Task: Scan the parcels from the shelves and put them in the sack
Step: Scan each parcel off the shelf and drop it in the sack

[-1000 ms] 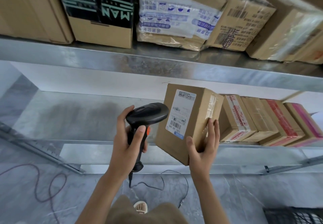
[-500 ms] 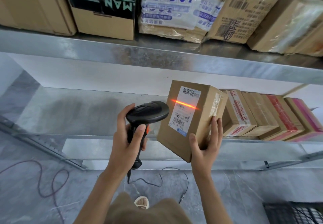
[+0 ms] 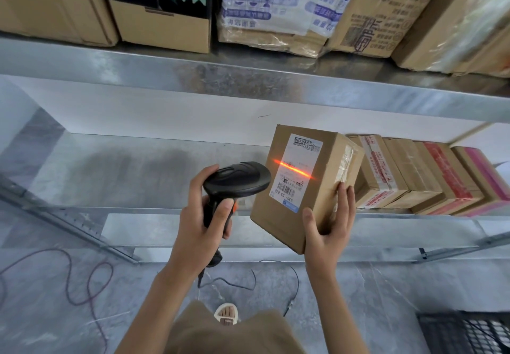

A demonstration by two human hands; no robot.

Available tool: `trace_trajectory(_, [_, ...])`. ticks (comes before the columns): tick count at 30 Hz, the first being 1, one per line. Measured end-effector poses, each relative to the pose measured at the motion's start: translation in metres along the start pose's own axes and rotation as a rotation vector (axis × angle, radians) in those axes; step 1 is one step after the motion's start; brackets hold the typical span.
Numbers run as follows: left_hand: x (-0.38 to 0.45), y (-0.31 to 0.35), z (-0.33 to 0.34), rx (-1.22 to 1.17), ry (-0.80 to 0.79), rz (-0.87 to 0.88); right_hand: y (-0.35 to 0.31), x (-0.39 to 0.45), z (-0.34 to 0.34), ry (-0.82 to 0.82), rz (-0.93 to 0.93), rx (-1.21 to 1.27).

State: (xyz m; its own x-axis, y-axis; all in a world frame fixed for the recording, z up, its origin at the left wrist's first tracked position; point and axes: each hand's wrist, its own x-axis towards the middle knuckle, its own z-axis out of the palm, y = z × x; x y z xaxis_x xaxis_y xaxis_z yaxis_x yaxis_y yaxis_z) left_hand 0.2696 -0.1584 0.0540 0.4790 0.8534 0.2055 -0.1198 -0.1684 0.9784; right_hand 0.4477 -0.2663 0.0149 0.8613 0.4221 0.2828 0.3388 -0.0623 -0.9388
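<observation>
While the left hand point(image 3: 201, 226) grips the handle of the black scanner point(image 3: 234, 185), the right hand point(image 3: 328, 226) holds a brown parcel point(image 3: 306, 185) from below, with the thumb on the front face and the fingers curled around the right side. The parcel is tilted and is in the air in front of the lower shelf point(image 3: 138, 177), just beside the head of the scanner. An orange-red line of light point(image 3: 294, 170) lies across the white label point(image 3: 296, 171) of the parcel, above the barcode. On the lower shelf, to the right of the parcel, a row of small boxes point(image 3: 419, 177) stands close together. Bigger cartons point(image 3: 276, 8) stand on the upper shelf point(image 3: 248, 80). A thin cable point(image 3: 292, 287) lies on the grey floor point(image 3: 82, 298) below.
</observation>
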Motion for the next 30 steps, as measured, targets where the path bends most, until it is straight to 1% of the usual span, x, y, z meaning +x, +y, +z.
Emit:
trace_trajectory(11, [0.0,-0.005,0.006,0.026,0.008,0.005,0.004,0.0,-0.007,0.003,-0.01,-0.002])
trace_trajectory(22, [0.008,-0.008,0.013,0.052,0.018,0.006,0.003,0.006,-0.01,0.0,0.035,0.011])
trace_trajectory(26, [0.014,-0.006,0.028,0.009,0.0,0.007,-0.006,0.009,-0.025,0.026,0.059,0.003])
trace_trajectory(30, [0.026,-0.002,0.054,-0.042,-0.063,0.021,-0.017,0.013,-0.055,0.095,0.062,0.001])
